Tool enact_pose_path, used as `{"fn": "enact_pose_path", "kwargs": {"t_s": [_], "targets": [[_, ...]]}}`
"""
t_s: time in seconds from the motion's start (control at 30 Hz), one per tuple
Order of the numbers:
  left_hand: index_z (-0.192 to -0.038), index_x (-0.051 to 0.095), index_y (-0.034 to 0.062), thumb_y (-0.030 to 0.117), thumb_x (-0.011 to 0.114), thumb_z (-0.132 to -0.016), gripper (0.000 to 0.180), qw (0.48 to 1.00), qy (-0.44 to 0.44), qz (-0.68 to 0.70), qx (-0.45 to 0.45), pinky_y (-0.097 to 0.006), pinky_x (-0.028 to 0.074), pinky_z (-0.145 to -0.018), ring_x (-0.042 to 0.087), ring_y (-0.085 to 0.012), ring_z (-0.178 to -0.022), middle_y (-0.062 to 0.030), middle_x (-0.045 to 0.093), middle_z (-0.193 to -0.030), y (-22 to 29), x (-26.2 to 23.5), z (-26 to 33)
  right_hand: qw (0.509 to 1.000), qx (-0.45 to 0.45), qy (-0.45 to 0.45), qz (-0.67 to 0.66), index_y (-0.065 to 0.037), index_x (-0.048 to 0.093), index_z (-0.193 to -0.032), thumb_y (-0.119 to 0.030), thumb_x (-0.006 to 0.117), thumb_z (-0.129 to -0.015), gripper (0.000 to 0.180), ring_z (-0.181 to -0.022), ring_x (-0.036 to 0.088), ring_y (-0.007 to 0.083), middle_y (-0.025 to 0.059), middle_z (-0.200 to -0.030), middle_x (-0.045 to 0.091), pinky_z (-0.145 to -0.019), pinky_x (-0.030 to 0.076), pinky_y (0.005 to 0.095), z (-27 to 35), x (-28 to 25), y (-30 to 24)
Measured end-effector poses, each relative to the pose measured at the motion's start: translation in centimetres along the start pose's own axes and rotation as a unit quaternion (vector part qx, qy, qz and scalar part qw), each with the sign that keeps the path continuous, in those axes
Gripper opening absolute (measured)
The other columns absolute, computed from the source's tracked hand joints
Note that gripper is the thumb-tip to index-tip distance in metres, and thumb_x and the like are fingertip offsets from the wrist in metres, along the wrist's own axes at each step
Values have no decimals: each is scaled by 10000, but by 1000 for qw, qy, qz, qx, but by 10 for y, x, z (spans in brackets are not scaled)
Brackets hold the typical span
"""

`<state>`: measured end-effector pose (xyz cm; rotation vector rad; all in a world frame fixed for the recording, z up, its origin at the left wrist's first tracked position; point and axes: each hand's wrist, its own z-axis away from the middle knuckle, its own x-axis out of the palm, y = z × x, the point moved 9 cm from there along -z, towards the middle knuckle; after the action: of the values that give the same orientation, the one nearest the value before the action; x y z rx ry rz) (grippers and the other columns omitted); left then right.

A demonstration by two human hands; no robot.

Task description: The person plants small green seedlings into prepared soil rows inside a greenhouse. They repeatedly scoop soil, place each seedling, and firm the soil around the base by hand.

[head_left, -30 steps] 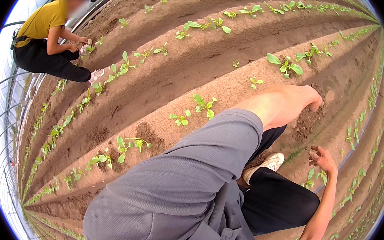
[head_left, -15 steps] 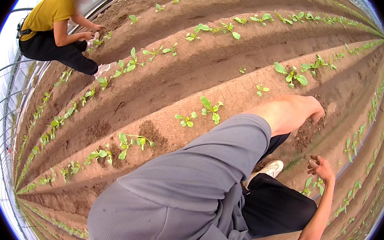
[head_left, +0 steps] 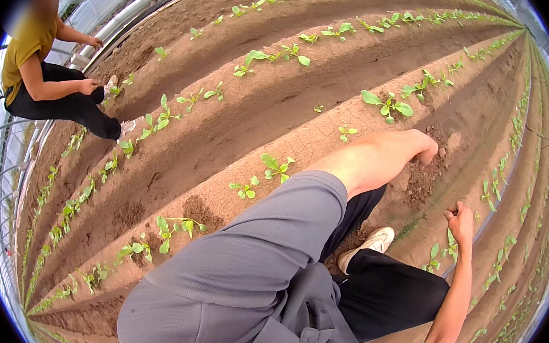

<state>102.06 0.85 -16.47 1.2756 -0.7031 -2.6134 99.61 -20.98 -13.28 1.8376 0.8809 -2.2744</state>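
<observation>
My left hand (head_left: 426, 150) reaches down to a patch of loose, crumbled soil (head_left: 426, 178) in the furrow. Its fingers point downward and are mostly hidden behind the hand. My right hand (head_left: 460, 223) hovers over the bed on the right, above leafy green seedlings (head_left: 434, 258). Its fingers are curled together, and whatever may be inside them is out of sight. A larger seedling (head_left: 388, 105) grows on the ridge beyond my left hand. A smaller seedling (head_left: 347, 133) stands beside my left forearm.
My light shoe (head_left: 379, 240) is planted in the furrow between both arms. Long raised soil ridges (head_left: 250, 150) carry rows of seedlings. A person in a yellow shirt (head_left: 33, 43) crouches at the upper left, near the plastic tunnel wall. A thin hose (head_left: 499, 221) runs along the right bed.
My right hand's spread fingers have curled together. The whole view has shifted, so the rows appear farther left. The other person's hands have come apart, one lifting away from the plants.
</observation>
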Motion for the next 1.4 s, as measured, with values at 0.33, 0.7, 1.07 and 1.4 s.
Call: {"fn": "enact_pose_path", "kwargs": {"t_s": [0.33,0.7,1.07,1.4], "targets": [[-751,617,-19,155,752,-700,226,992,33,-70,102,-361,518,-595,632,-199,-631,-117,656,-711,1,-9,-22,983,139,-85,84,-71,687,-1065,-317,631,-841,338,-1057,630,352,171,-1069,684,-871,515,460,14,-11,16],[-1475,342,-27,145,740,-809,794,989,-39,25,142,-306,525,-719,640,-167,-817,-130,689,-1020,54,16,-16,982,102,-44,-156,-78,621,-1274,-26,549,-741,540,-1183,587,310,183,-1239,635,-974,485,384,-4,6,4],[-1016,659,0,252,571,-966,272,976,-26,65,204,-289,511,-660,622,-125,-692,-46,658,-770,91,12,2,942,40,-78,-324,-19,669,-1145,-87,626,-825,329,-841,627,164,92,-966,708,-726,516,321,-11,14,-44],[-885,672,8,320,582,-970,336,973,80,57,207,-302,446,-586,552,-117,-613,-25,592,-667,98,-2,8,960,-12,23,-279,0,661,-1091,-95,677,-810,297,-815,648,177,126,-938,712,-722,519,337,-23,1,-30]]}}
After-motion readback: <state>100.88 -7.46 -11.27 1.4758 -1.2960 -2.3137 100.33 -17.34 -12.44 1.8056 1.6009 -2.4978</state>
